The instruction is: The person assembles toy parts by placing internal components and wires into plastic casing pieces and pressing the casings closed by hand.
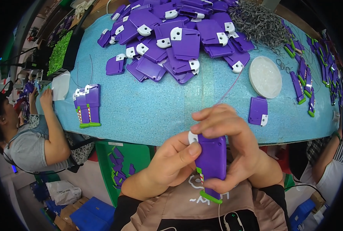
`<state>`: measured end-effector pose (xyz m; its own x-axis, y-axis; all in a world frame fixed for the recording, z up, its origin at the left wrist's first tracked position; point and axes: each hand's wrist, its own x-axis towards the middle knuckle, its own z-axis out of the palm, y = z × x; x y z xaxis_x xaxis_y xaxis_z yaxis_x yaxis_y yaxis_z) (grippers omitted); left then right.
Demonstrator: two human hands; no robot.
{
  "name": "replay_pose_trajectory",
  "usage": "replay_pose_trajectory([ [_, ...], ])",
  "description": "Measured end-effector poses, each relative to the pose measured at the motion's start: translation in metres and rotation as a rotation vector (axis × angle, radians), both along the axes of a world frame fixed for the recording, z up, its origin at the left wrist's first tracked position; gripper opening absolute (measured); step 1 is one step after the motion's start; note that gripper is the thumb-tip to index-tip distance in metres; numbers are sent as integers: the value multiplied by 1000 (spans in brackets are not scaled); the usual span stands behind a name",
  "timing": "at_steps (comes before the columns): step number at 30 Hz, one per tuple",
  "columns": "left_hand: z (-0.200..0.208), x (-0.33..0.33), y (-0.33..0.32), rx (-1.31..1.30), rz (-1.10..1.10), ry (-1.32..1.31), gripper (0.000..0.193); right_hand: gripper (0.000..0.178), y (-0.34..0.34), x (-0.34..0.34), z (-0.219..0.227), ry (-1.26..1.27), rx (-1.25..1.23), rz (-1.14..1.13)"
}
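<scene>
A purple plastic wing part (213, 156) with a white corner, a striped edge and a green tip is held upright between my hands, close to my apron. My left hand (179, 154) pinches its white corner from the left. Around its right side curls my right hand (235, 144), thumb low on the part and fingers over the top. A thin wire rises from behind the right fingers. Right of my hands lies a single purple piece (258, 110) with a white corner. On the left side of the table are finished-looking wing pieces (87, 106) with green tips and upright wires.
A large heap of purple pieces (185, 42) covers the far table, beside a tangle of grey metal rings (256, 23). A round white dish (265, 77) stands at right, near several green-tipped pieces (304, 79). Co-workers (33, 142) sit at both sides. A green bin (135, 154) sits below the table edge.
</scene>
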<state>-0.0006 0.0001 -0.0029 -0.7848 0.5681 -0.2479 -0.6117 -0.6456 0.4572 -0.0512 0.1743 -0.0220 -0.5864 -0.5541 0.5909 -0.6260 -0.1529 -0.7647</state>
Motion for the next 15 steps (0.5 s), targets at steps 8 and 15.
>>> replay_pose_trajectory([
  [8,-3,-13,-11,-283,280,100,38,120,0,12,27,-136,377,-268],
  [15,-15,-62,-66,-1694,592,1049,13,68,9,-15,9,282,1154,-858],
])
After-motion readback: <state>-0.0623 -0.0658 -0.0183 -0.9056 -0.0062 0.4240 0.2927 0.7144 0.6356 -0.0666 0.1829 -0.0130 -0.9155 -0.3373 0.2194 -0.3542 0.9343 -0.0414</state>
